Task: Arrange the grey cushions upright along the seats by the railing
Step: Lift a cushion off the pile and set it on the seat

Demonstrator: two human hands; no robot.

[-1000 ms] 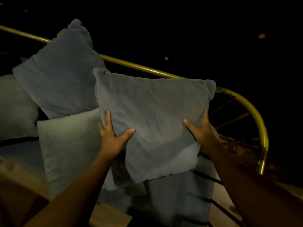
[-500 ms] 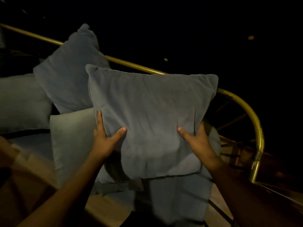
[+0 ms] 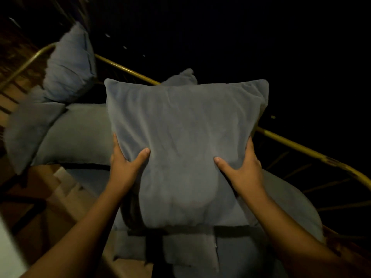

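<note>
Gripping the cushion (image 3: 186, 141) upright, the left hand (image 3: 125, 163) clasps one edge. The right hand (image 3: 244, 169) clasps the other, before the railing (image 3: 301, 147).

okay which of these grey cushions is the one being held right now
The large square cushion front and centre: the left hand and right hand grip its sides.

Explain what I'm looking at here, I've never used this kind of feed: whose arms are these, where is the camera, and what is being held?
There is no machine: the camera sits on a person's head, looking forward and down at their own bare arms. The left hand and right hand grip the sides of a square grey cushion, held upright. Behind it runs a curved brass railing. More grey cushions lie along the seats, one lying across at the left and one leaning on the rail. Beyond the railing everything is dark.
</note>
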